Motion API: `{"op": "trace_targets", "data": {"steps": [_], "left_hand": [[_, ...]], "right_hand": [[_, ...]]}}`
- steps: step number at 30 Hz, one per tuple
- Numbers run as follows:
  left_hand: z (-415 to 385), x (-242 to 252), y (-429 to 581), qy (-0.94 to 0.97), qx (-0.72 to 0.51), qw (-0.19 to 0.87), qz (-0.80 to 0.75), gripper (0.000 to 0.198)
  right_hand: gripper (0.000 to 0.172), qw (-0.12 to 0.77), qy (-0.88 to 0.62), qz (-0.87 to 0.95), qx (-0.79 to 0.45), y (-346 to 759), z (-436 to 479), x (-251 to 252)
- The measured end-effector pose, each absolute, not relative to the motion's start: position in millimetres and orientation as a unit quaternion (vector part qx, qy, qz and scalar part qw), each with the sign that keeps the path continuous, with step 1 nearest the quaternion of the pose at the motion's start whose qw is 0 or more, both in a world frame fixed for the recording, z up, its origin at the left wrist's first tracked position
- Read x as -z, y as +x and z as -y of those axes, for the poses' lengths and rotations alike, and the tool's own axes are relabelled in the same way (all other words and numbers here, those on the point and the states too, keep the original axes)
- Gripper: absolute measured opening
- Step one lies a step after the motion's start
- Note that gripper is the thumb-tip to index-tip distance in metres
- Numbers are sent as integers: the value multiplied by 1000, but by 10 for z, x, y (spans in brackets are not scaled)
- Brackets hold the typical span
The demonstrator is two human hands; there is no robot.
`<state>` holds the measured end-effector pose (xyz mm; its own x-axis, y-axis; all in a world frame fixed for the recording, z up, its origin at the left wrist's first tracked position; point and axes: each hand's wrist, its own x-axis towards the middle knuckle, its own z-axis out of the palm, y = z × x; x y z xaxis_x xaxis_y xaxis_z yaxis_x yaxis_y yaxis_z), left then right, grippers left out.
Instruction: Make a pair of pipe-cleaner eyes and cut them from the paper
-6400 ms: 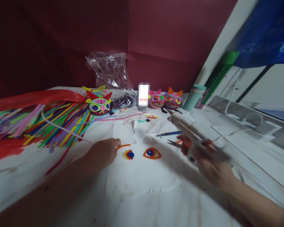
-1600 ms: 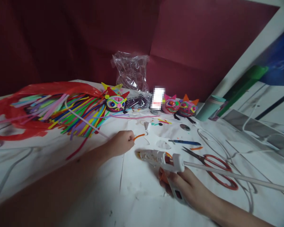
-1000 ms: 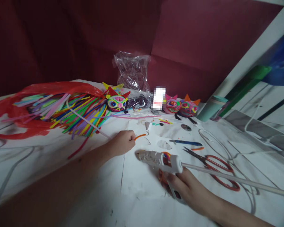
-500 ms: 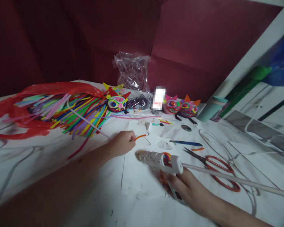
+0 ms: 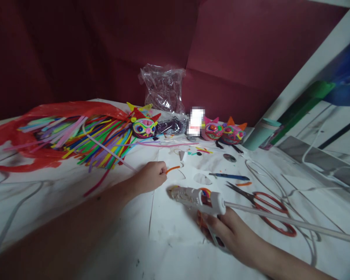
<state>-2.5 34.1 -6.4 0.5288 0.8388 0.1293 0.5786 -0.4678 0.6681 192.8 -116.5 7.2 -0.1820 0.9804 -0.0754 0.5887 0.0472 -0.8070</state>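
On the white paper sheet (image 5: 175, 229) in the middle of the table, we see the left hand (image 5: 150, 177) clenched into a loose fist, pinching one end of a short orange strip (image 5: 173, 169). The strip's free end curves out to the right, just above the paper. Near it, the right hand (image 5: 226, 231) is wrapped around the grip of a white hot-glue gun (image 5: 196, 196). The gun lies low over the sheet with its nozzle pointing left, close to the orange strip but not touching it. A long, pale glue stick (image 5: 282, 221) runs out of the gun's back toward the right edge. Just beyond it lie red-handled scissors (image 5: 270, 213) and a slim blue pen-shaped tool (image 5: 229, 176).

Farther back, a bundle of many-coloured strips in red plastic wrap (image 5: 72, 138) spreads across the left side. Three bright round cat-face heads (image 5: 144, 126) stand along the rear, with a crumpled clear plastic bag (image 5: 162, 87) behind them and a teal cup (image 5: 261, 134) at the right.
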Motion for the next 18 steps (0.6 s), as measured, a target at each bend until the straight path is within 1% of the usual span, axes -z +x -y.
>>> {"op": "trace_targets", "data": {"steps": [18], "left_hand": [[-335, 59, -24, 827, -227, 281, -430, 10]], "right_hand": [[35, 268, -587, 676, -357, 1932, 1154, -55]]}}
